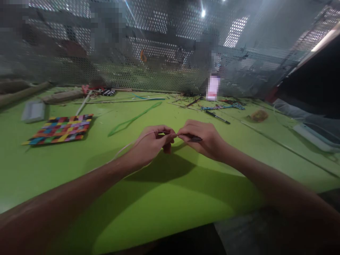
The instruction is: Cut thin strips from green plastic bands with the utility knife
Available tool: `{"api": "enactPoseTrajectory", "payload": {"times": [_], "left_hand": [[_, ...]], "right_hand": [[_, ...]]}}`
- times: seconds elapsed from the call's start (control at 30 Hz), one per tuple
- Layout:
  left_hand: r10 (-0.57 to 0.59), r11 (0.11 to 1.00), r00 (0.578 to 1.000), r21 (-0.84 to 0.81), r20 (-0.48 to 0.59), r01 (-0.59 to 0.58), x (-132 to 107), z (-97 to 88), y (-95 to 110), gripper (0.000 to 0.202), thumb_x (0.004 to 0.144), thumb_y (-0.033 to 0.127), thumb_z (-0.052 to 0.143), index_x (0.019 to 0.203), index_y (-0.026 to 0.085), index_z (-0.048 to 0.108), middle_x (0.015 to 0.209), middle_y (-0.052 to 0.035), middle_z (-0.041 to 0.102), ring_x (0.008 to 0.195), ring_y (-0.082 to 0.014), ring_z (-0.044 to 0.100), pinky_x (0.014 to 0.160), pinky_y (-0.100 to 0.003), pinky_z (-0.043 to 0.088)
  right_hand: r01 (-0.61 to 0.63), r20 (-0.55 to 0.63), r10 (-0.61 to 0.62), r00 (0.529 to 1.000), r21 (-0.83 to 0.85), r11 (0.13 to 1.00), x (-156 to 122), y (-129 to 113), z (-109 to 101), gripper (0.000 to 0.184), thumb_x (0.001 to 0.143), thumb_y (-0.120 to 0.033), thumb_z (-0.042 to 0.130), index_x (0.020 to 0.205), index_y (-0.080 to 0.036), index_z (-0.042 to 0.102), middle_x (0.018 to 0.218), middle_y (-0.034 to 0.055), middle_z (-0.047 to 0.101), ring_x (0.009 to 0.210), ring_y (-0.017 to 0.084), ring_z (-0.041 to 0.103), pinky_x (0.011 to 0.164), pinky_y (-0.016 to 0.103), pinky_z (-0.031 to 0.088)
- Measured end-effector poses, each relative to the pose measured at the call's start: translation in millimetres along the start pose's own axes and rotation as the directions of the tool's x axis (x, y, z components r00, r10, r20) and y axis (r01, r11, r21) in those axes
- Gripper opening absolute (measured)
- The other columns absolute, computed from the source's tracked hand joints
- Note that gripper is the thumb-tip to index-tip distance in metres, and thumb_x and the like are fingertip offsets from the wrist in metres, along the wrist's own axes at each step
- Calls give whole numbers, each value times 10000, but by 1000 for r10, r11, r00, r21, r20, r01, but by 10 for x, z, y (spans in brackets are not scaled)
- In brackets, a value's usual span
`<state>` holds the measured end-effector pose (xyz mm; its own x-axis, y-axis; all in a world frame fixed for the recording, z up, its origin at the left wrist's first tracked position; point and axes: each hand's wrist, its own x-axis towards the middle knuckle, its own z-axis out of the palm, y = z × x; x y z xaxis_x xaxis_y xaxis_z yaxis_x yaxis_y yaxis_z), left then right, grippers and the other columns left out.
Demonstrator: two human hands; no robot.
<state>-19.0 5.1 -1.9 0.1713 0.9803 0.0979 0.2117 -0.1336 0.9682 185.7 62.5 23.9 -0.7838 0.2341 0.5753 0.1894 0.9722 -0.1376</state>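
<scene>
My left hand [152, 143] pinches a thin pale pink strand [125, 148] between thumb and forefinger. The strand trails back over the wrist and along the forearm. Fingertip to fingertip with it, my right hand [205, 137] is closed around a small dark tool [196, 139], whose kind I cannot make out. The right thumb and forefinger meet at the strand's end, and whether they grip it too is hidden. Both hands are just above the green table [159, 219].
A multicoloured woven mat [62, 130] lies at left by a clear plastic box [33, 111]. Beyond my hands are a green strip loop [134, 118], a black pen [217, 117] and a blue braided piece [223, 107]. A perforated metal screen [119, 76] borders the back.
</scene>
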Motion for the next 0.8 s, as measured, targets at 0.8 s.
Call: {"api": "enactPoseTrajectory", "payload": {"times": [0.8], "left_hand": [[-58,998,995,-9,-86,57,-22,99,17,210,844,343,697,877,143,753,733,-59,729,604,-149,613,575,-270,462]], "right_hand": [[-163,-82,150,985,-176,971,-114,-154,210,100,920,-156,574,821,-141,580,772,22,549,669,102,428,607,233,285]]}}
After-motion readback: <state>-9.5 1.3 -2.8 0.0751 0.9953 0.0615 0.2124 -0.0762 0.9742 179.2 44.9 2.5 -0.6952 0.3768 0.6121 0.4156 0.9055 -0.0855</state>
